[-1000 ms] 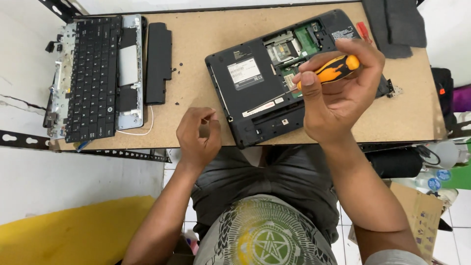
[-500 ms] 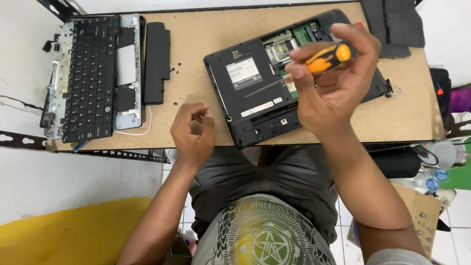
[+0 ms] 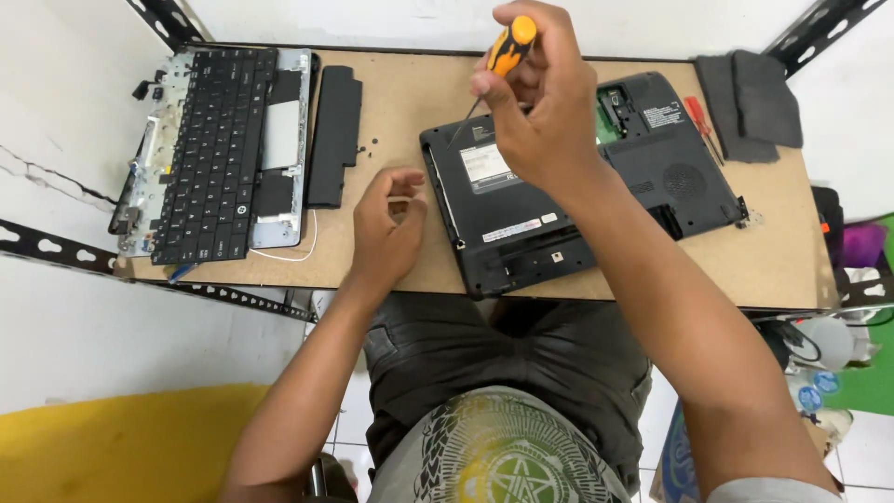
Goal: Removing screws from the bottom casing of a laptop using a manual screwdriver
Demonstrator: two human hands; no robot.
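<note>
A black laptop base (image 3: 652, 182) lies upside down on the brown board table (image 3: 391, 102), part of its cover off and green circuit board showing. My right hand (image 3: 545, 102) holds an orange and black screwdriver (image 3: 503, 51) upright, its thin tip pointing down at the base's far left corner. My left hand (image 3: 386, 224) rests on the table just left of the base, fingers curled with fingertips pinched together; whether something small sits between them I cannot tell.
A detached keyboard panel (image 3: 219, 149) lies at the table's left, a long black battery (image 3: 335, 135) beside it, tiny screws (image 3: 370, 146) nearby. A red screwdriver (image 3: 700, 121) and dark grey cloth (image 3: 750, 102) lie at the right. A white cable (image 3: 289, 256) curls near the front edge.
My right hand has moved left across the base with the screwdriver, from its right half to the far left corner. My left hand shifted slightly toward the base.
</note>
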